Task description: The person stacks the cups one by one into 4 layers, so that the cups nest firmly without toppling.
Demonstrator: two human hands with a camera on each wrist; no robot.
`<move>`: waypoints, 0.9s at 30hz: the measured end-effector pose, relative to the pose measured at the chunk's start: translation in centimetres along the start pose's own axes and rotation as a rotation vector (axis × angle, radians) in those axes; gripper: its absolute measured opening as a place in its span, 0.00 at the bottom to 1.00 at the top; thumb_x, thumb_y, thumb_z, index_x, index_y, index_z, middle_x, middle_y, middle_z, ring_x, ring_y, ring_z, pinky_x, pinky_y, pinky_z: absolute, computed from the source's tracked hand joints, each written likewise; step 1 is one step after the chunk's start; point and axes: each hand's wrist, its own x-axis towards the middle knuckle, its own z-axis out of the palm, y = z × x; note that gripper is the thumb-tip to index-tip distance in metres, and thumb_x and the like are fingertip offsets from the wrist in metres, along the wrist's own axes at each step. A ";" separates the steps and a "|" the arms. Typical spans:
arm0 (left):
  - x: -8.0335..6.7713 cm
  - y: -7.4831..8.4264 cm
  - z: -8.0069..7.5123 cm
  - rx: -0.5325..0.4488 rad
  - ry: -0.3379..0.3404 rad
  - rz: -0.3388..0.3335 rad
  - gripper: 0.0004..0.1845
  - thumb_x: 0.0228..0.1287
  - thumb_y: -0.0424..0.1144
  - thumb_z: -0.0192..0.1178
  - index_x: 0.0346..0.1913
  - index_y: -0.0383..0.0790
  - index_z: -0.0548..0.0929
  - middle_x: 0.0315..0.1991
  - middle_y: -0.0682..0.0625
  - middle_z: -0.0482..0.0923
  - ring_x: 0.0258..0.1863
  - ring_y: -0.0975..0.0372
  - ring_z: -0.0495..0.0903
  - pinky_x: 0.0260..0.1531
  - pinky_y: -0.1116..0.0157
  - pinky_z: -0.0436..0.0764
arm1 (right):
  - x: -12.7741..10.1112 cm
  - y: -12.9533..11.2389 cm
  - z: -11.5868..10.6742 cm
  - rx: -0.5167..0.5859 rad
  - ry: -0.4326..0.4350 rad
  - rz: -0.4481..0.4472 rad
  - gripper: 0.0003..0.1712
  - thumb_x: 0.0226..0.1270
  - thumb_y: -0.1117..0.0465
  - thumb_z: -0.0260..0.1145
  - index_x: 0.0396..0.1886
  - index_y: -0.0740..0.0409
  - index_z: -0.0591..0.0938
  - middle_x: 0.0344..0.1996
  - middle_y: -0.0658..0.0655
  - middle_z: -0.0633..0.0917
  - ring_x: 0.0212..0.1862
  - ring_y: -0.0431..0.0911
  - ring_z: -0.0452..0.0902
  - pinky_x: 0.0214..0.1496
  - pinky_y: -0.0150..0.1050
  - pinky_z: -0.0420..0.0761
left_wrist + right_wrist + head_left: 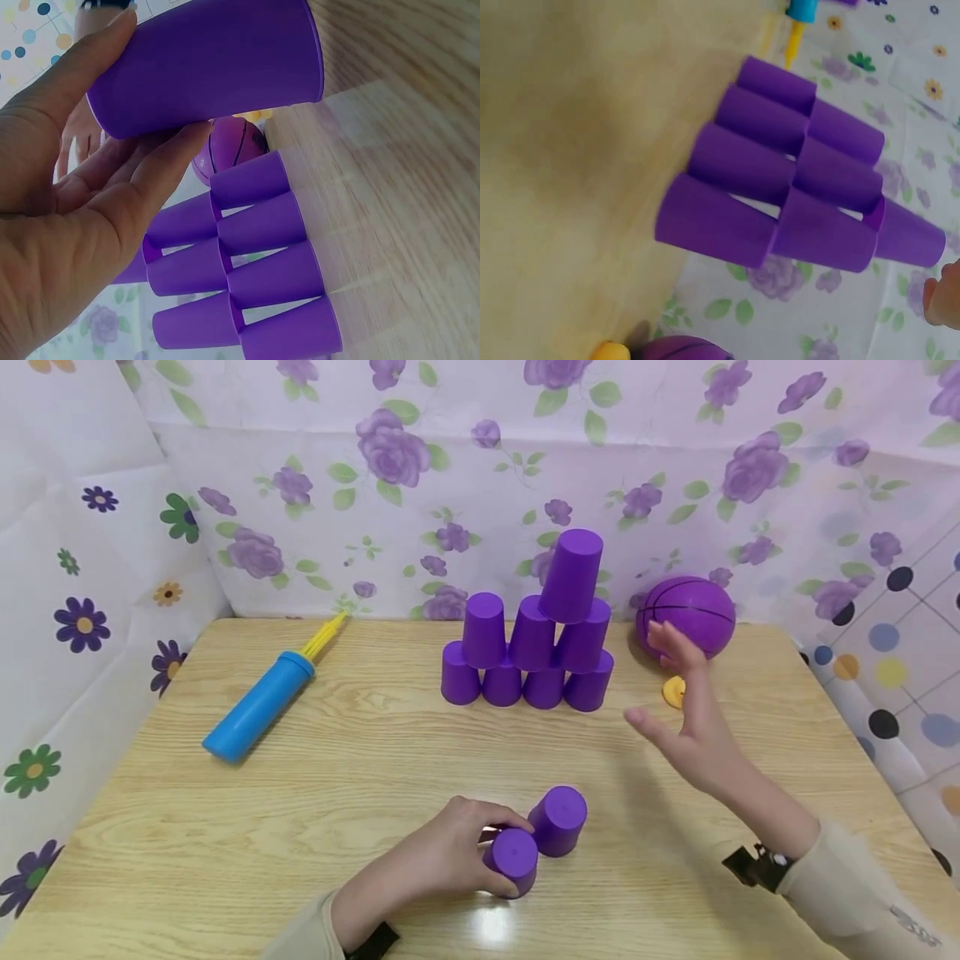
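My left hand grips an upside-down purple cup near the front of the table, thumb on one side and fingers on the other. Close behind it to the right stands another purple cup, also upside down. Farther back, purple cups form a stack: several in the bottom row, three in the second, and one top cup towards the right. My right hand, fingers spread and holding nothing, hovers right of the stack; in the right wrist view only some fingers show.
A blue hand pump with a yellow nozzle lies at the left. Behind my right hand are a purple basketball and a small yellow object, partly hidden. Flowered cloth hangs behind the wooden table.
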 end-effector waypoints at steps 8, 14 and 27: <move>0.0 -0.7 -0.5 -0.029 0.007 0.026 0.27 0.31 0.38 0.73 0.43 0.46 0.78 0.41 0.58 0.77 0.44 0.70 0.74 0.47 0.76 0.72 | -2.7 -0.6 1.3 -0.047 -0.342 0.043 0.56 0.39 0.63 0.73 0.65 0.65 0.48 0.64 0.62 0.50 0.65 0.50 0.46 0.65 0.39 0.54; 0.3 -1.0 -0.7 -0.019 0.051 0.003 0.26 0.32 0.39 0.73 0.40 0.49 0.75 0.40 0.58 0.78 0.45 0.69 0.74 0.47 0.75 0.72 | -4.8 1.0 2.6 0.011 -0.463 0.123 0.58 0.37 0.55 0.74 0.66 0.56 0.49 0.66 0.55 0.49 0.66 0.49 0.46 0.63 0.46 0.57; 0.4 -1.3 -2.9 -0.068 0.223 -0.006 0.26 0.35 0.50 0.70 0.42 0.52 0.74 0.39 0.60 0.76 0.42 0.68 0.75 0.42 0.72 0.76 | -7.2 3.4 4.4 0.064 -0.738 0.242 0.54 0.45 0.46 0.68 0.67 0.44 0.46 0.64 0.45 0.56 0.64 0.41 0.53 0.63 0.46 0.59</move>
